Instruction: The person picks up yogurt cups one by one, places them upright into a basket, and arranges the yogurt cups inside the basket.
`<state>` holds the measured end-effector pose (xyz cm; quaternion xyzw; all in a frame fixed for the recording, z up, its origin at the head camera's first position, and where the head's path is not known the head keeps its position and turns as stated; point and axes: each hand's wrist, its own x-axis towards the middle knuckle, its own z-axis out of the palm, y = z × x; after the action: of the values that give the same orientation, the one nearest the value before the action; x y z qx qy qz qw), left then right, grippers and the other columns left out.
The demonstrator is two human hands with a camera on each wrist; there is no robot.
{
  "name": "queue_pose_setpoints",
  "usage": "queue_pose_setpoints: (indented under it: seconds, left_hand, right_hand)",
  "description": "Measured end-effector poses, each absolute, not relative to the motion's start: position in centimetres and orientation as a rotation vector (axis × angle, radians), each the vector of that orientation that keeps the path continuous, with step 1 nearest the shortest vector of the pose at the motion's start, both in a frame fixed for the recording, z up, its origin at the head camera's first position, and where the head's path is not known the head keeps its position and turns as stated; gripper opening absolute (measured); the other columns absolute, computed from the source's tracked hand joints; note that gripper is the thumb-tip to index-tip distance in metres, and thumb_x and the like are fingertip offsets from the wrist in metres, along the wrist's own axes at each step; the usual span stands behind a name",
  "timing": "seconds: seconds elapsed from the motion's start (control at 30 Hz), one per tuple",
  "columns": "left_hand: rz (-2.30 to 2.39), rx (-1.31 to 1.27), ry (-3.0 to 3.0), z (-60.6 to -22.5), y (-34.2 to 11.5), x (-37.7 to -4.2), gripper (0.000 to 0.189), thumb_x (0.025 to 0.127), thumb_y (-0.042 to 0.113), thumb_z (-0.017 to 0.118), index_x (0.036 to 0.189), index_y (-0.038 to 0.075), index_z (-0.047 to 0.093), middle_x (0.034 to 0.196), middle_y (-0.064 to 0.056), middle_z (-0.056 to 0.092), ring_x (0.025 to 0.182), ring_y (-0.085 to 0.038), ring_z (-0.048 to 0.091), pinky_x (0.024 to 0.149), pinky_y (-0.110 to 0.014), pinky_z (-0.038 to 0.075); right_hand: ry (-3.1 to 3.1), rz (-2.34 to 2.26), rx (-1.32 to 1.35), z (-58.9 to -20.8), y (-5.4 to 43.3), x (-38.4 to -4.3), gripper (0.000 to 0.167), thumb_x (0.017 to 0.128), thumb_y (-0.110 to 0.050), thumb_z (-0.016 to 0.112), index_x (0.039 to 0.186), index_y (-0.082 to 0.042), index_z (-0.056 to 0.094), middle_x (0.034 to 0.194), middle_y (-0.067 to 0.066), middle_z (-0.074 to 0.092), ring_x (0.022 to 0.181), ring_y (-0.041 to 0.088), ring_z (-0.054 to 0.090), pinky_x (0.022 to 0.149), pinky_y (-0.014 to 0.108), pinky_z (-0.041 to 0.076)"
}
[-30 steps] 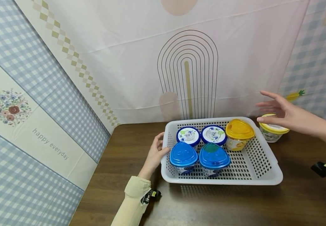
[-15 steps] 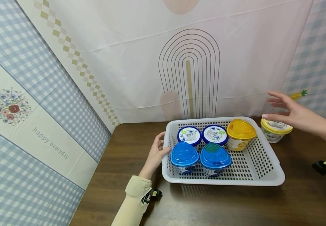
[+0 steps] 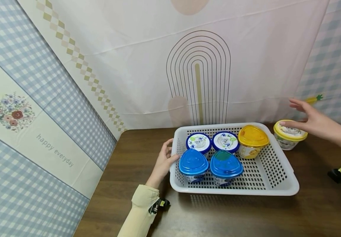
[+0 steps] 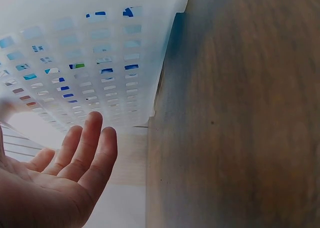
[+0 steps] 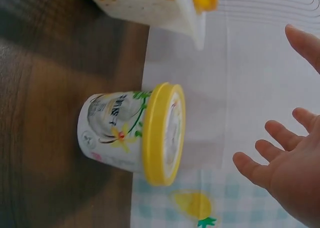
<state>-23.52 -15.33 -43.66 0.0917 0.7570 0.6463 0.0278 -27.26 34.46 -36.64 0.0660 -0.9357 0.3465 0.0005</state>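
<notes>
A white perforated plastic basket (image 3: 274,187) rests on the table with lidded tubs inside. My left hand (image 3: 161,163) holds its left side, thumb over the rim and fingers along the outer wall; the left wrist view shows these fingers (image 4: 82,160) loosely bent beside the holes. Beyond the basket's right end stands an upright white tub with a round yellow lid (image 3: 289,133). Over it hovers my right hand (image 3: 316,120), fingers spread, holding nothing. In the right wrist view a gap separates that hand (image 5: 295,168) from the tub (image 5: 115,130).
Inside the basket are two tubs with blue triangular lids (image 3: 193,162), two with round blue-rimmed white lids (image 3: 198,142), and one with a yellow triangular lid (image 3: 252,135). Printed cloth (image 3: 134,82) hangs behind the brown wooden table (image 3: 123,204).
My right hand has shifted right and slightly lower above the yellow-lidded tub outside the basket. The left hand has stayed at the basket's side, and the tubs keep their places.
</notes>
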Motion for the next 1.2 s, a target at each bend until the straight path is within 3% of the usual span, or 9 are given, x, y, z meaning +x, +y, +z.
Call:
queue_pose_setpoints:
  seconds: [0.37, 0.73, 0.93, 1.2]
  left_hand:
    - [1.988, 0.298, 2.331, -43.2, -15.6, -23.1, 0.068, 0.09, -0.001, 0.061, 0.152, 0.006, 0.035, 0.123, -0.02, 0.058, 0.101, -0.024, 0.062, 0.086, -0.047, 0.058]
    - [2.005, 0.306, 2.306, -43.1, -16.0, -22.9, 0.069, 0.09, -0.002, 0.061, 0.153, 0.006, 0.035, 0.125, -0.023, 0.058, 0.103, -0.027, 0.062, 0.087, -0.048, 0.057]
    - [1.999, 0.317, 2.296, -43.1, -16.1, -22.9, 0.067, 0.091, -0.001, 0.06, 0.152, 0.006, 0.034, 0.127, -0.026, 0.055, 0.105, -0.03, 0.063, 0.087, -0.05, 0.057]
    - [2.01, 0.326, 2.292, -43.0, -16.1, -22.8, 0.067, 0.09, -0.002, 0.06, 0.152, 0.006, 0.034, 0.127, -0.028, 0.055, 0.103, -0.029, 0.063, 0.087, -0.05, 0.057]
  right_hand:
    - [-3.01, 1.044, 0.12, -37.6, 36.3, -27.7, 0.114, 0.093, -0.043, 0.07, 0.156, 0.003, -0.013, 0.157, 0.042, -0.004, 0.141, 0.062, 0.001, 0.1, 0.08, 0.018]
    - [-3.089, 1.026, 0.119, -38.6, 36.7, -27.2, 0.116, 0.093, -0.045, 0.068, 0.154, 0.006, -0.016, 0.153, 0.045, -0.012, 0.136, 0.068, 0.006, 0.096, 0.081, 0.022]
    - [-3.129, 1.006, 0.132, -39.0, 37.1, -27.1, 0.114, 0.094, -0.046, 0.065, 0.154, 0.006, -0.017, 0.152, 0.045, -0.018, 0.135, 0.069, 0.001, 0.094, 0.082, 0.022]
    - [-3.13, 0.985, 0.099, -39.8, 37.5, -27.1, 0.116, 0.093, -0.049, 0.065, 0.152, 0.009, -0.016, 0.149, 0.049, -0.015, 0.133, 0.071, 0.002, 0.094, 0.083, 0.021]
